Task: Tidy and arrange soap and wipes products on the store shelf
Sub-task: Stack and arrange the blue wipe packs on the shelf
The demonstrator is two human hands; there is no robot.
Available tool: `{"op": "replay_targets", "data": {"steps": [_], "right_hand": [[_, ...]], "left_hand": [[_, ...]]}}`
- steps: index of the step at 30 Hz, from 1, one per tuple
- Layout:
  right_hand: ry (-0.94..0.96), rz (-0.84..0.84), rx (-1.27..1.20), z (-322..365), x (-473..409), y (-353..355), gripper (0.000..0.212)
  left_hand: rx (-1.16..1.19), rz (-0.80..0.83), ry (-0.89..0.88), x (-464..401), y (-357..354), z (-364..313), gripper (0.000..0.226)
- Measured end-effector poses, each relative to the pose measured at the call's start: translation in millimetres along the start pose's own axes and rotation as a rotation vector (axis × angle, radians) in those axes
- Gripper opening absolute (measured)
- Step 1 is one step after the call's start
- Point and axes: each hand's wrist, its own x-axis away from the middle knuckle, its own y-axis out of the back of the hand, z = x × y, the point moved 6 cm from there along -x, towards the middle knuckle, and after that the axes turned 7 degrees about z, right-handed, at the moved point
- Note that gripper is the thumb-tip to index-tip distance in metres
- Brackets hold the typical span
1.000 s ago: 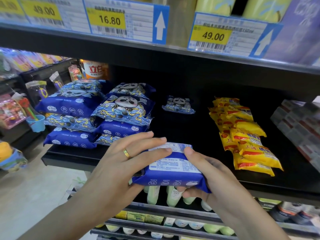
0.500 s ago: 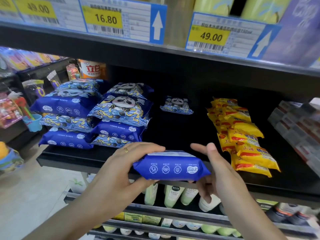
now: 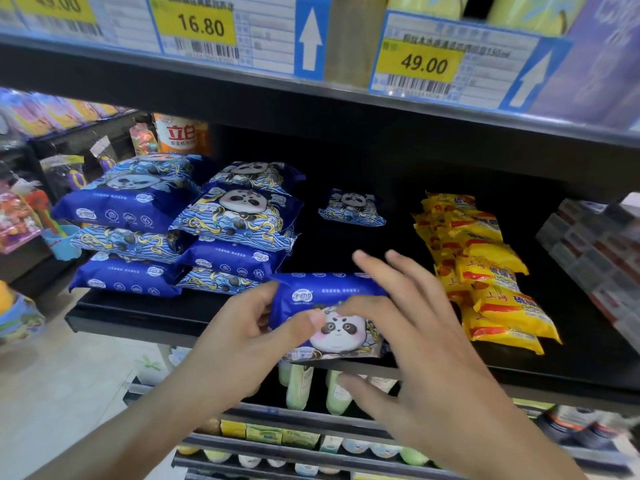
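A blue plastic pack of wet wipes printed with a cartoon panda face [image 3: 329, 317] sits tilted at the front edge of the black metal store shelf [image 3: 138, 315], panda side toward me. My left hand [image 3: 242, 344] grips its left end, thumb pressed on the printed front and fingers curled behind. My right hand [image 3: 412, 341] lies over the pack's right end with fingers spread and nearly straight, fingertips touching the wrapper, thumb hanging below the shelf lip.

Just to the left, two stacks of matching blue panda wipes packs [image 3: 194, 226] rise several packs high, the nearer stack touching the held pack's upper left corner. A single small blue panda pack [image 3: 351, 207] stands alone well back on the shelf. To the right, a row of yellow and red soap packets [image 3: 485, 271] runs from front to back, near my right fingers but apart from them. Grey and red boxes [image 3: 595, 251] fill the far right end.

Between the blue stacks and the yellow row, bare black shelf opens behind the held pack, back to the lone small pack. Overhead, the upper shelf edge carries yellow and white price tags [image 3: 420, 64] reading 16.80 and 49.00. Below, pale green bottles [image 3: 299, 386] stand on the lower shelf. A pale tiled floor [image 3: 69, 375] shows at left.
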Motion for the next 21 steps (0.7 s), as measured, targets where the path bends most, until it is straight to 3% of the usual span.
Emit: {"op": "replay_targets", "data": {"steps": [5,8,11,17,21], "right_hand": [[0.041,0.029,0.073,-4,-21,1,0.066],[0.029,0.031,-0.034,-16,-29,8,0.063],[-0.088,0.06,-0.193,-44,-39,12,0.062],[-0.304,0.16,-0.289,-96,-74,-2,0.066],[-0.307,0.285,-0.246,-99,-91,-28,0.066]], "left_hand": [[0.118,0.03,0.108,-5,-7,-1,0.026],[0.151,-0.134,0.221,-9,4,7,0.037],[0.057,-0.128,0.327,-12,7,21,0.019],[-0.75,-0.032,-0.194,16,-5,4,0.028],[-0.936,0.056,-0.285,2,-20,1,0.03]]}}
